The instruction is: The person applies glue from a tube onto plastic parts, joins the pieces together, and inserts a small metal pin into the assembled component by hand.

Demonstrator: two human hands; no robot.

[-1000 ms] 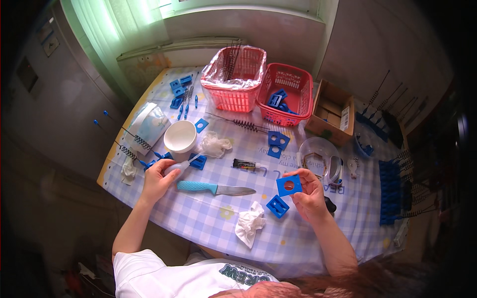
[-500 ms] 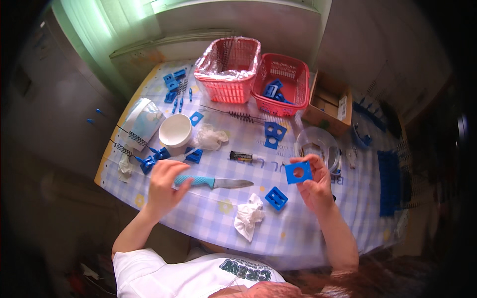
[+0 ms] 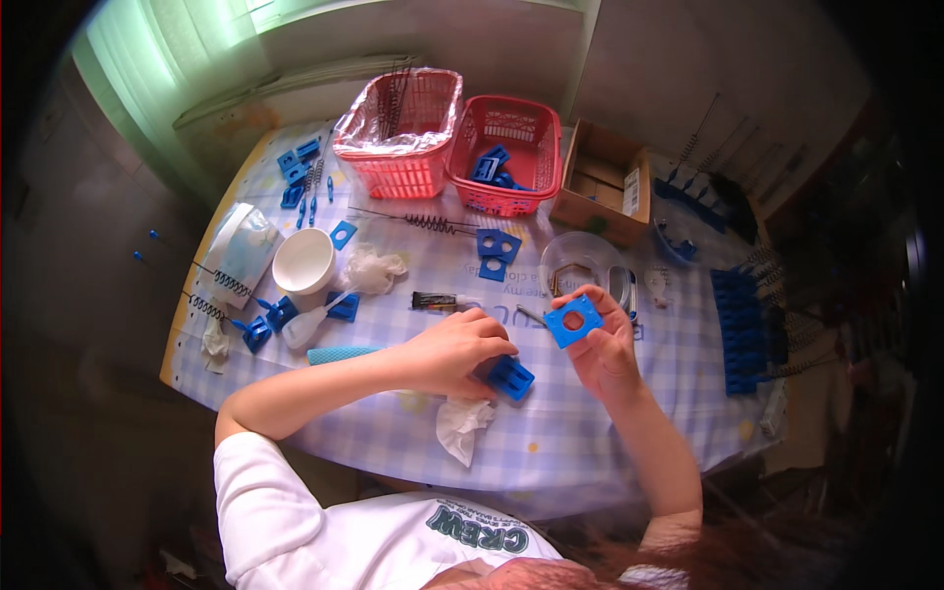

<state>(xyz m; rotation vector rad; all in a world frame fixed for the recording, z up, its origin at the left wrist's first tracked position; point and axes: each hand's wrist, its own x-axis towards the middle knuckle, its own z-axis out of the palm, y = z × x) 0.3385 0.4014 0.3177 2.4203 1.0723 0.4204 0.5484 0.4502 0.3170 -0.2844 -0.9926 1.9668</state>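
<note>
My right hand (image 3: 605, 344) holds up a blue square plate with a round hole (image 3: 573, 321) by its edges, above the checked tablecloth (image 3: 590, 433). My left hand (image 3: 452, 349) reaches across in front of me and its fingers curl over a blue ribbed block (image 3: 511, 378) lying on the cloth just left of my right hand. A knife with a teal handle (image 3: 339, 354) lies under my left forearm; its blade is hidden by the hand.
Behind stand two red baskets (image 3: 398, 133) (image 3: 506, 147), the right one with blue parts, and a cardboard box (image 3: 600, 187). A white bowl (image 3: 303, 261), a clear round tub (image 3: 580, 258), crumpled tissue (image 3: 462, 423), wire springs and several blue parts lie around.
My left hand left the knife handle and moved right onto the blue block. My right hand kept the blue plate and lifted it slightly.
</note>
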